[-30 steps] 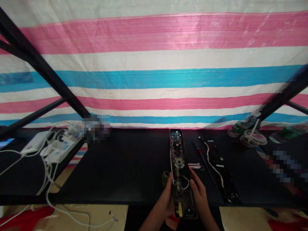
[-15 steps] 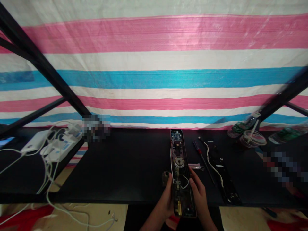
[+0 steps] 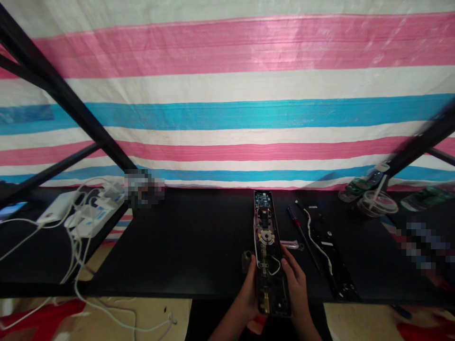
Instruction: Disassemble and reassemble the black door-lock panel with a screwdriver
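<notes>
A long, narrow electronic door lock panel [image 3: 273,284] lies open side up between my hands. Its inside shows a blue circuit board at the far end, a round metal hub in the middle, white wires and a brass-coloured part near me. My left hand [image 3: 249,291] grips the left edge, thumb against the side. My right hand [image 3: 296,286] holds the right edge with its fingers along and partly under it. A cylindrical metal piece [image 3: 246,262] shows just left of the panel, by my left thumb; whether it is attached cannot be told.
Right of the panel lie a wrench [image 3: 293,245], a screwdriver [image 3: 304,232] and a dark flat panel [image 3: 334,255] with a white cable [image 3: 314,244]. A lidded cup [image 3: 377,204] and plastic bottles [image 3: 355,188] stand back right. At left are a power strip [image 3: 94,220] and cords.
The view has shifted slightly, so most things appear a little to the right. Both hands keep their hold on the lock panel, which stays in nearly the same pose.
</notes>
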`<state>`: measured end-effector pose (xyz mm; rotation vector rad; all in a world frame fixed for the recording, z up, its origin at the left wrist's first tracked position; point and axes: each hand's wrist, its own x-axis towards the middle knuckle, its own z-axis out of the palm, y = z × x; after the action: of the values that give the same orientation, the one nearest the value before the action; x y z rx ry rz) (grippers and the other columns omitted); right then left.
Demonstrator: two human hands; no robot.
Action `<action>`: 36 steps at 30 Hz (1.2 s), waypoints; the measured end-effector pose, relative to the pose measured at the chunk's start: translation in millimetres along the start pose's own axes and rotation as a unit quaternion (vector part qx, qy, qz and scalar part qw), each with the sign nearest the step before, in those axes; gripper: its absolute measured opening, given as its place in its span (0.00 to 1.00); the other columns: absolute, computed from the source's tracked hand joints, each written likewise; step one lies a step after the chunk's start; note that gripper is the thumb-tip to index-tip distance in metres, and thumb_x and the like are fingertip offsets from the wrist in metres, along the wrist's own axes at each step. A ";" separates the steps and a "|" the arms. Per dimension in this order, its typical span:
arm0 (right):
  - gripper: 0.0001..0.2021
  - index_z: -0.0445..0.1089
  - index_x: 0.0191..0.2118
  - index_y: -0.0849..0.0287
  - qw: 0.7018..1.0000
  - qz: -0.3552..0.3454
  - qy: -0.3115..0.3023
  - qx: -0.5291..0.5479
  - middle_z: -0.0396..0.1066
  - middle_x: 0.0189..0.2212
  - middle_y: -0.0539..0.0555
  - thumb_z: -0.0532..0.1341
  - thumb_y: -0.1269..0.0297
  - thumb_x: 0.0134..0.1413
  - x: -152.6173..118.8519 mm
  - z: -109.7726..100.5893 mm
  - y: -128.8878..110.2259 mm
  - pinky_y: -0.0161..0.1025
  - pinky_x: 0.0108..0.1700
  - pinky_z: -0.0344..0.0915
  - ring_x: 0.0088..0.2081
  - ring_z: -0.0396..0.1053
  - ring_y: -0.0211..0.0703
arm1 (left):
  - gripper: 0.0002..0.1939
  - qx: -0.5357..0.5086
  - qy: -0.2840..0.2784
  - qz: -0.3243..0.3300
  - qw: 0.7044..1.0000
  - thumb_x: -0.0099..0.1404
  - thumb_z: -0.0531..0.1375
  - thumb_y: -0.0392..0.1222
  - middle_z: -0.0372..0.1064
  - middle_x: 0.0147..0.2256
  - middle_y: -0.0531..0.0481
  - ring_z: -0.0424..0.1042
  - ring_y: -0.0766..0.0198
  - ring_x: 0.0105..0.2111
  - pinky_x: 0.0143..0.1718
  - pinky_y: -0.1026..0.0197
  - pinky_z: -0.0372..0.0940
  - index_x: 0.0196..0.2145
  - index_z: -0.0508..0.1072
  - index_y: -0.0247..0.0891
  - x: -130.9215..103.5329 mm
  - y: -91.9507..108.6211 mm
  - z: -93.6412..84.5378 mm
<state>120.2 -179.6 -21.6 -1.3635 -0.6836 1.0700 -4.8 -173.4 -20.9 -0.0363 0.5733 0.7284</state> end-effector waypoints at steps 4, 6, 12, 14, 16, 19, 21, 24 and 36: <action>0.27 0.77 0.53 0.55 0.999 0.027 0.001 0.023 0.75 0.56 0.58 0.67 0.45 0.52 0.1 3.1 -3.7 0.51 0.61 0.65 0.59 0.70 0.58 | 0.36 0.000 -0.015 -0.004 1.000 0.66 0.54 0.68 0.81 0.42 0.37 0.78 0.43 0.48 0.56 0.44 0.65 0.50 0.79 0.31 2.3 0.4 -2.5; 0.26 0.77 0.53 0.56 0.999 0.037 0.005 0.029 0.75 0.56 0.58 0.67 0.46 0.51 0.5 4.6 -5.7 0.51 0.60 0.66 0.59 0.70 0.58 | 0.35 0.000 -0.023 -0.002 1.000 0.66 0.55 0.68 0.81 0.41 0.37 0.78 0.43 0.48 0.57 0.44 0.64 0.48 0.79 0.31 3.3 0.2 -4.3; 0.27 0.78 0.52 0.57 0.998 0.052 0.018 0.041 0.76 0.54 0.59 0.68 0.45 0.50 1.3 8.2 -10.1 0.49 0.55 0.71 0.56 0.73 0.59 | 0.35 0.012 -0.007 -0.001 1.000 0.66 0.55 0.68 0.81 0.42 0.37 0.77 0.43 0.50 0.57 0.45 0.64 0.46 0.80 0.32 0.7 1.5 -1.9; 0.27 0.78 0.51 0.57 0.997 0.055 0.020 0.046 0.77 0.53 0.59 0.68 0.45 0.49 1.6 8.8 -10.9 0.48 0.54 0.72 0.56 0.73 0.59 | 0.35 0.018 -0.002 -0.003 1.000 0.64 0.56 0.69 0.81 0.43 0.37 0.77 0.43 0.50 0.57 0.45 0.64 0.47 0.80 0.32 0.5 1.5 -1.7; 0.27 0.78 0.51 0.57 0.997 0.056 0.021 0.046 0.77 0.53 0.58 0.68 0.46 0.49 1.8 9.0 -11.7 0.48 0.53 0.72 0.55 0.73 0.59 | 0.35 0.020 -0.003 0.000 1.000 0.64 0.56 0.69 0.81 0.43 0.37 0.77 0.43 0.50 0.57 0.46 0.64 0.47 0.80 0.32 1.3 1.1 -2.6; 0.27 0.78 0.52 0.56 0.996 0.067 0.020 0.056 0.77 0.52 0.58 0.69 0.47 0.48 0.9 9.4 -14.0 0.48 0.51 0.74 0.54 0.75 0.59 | 0.34 0.022 -0.012 0.012 1.000 0.67 0.54 0.67 0.81 0.43 0.38 0.77 0.45 0.51 0.58 0.47 0.64 0.47 0.80 0.32 2.8 0.4 -3.6; 0.28 0.77 0.53 0.56 0.994 0.085 0.017 0.070 0.78 0.52 0.58 0.69 0.48 0.47 -0.3 10.3 -16.5 0.48 0.48 0.76 0.51 0.76 0.59 | 0.34 0.025 -0.021 0.013 0.999 0.68 0.53 0.66 0.81 0.44 0.38 0.76 0.46 0.51 0.59 0.47 0.63 0.48 0.79 0.31 2.8 0.7 -2.8; 0.29 0.76 0.54 0.56 0.992 0.096 0.018 0.076 0.78 0.51 0.58 0.69 0.48 0.47 -2.0 12.1 -20.8 0.48 0.45 0.77 0.48 0.78 0.59 | 0.33 0.032 -0.044 0.015 0.998 0.69 0.54 0.65 0.80 0.46 0.38 0.75 0.46 0.53 0.60 0.48 0.61 0.50 0.78 0.31 1.3 1.8 0.0; 0.29 0.77 0.54 0.57 0.995 0.072 -0.003 0.073 0.78 0.51 0.59 0.70 0.47 0.47 -3.7 7.1 -19.0 0.50 0.48 0.76 0.51 0.76 0.61 | 0.24 -0.008 -0.049 0.038 0.998 0.66 0.62 0.59 0.81 0.43 0.42 0.75 0.47 0.53 0.61 0.50 0.60 0.44 0.81 0.35 -1.6 -0.4 -1.7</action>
<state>116.2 -177.7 -1.5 -1.2979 -0.5062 1.2158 -6.3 -175.0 -21.6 0.0052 0.4774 0.8040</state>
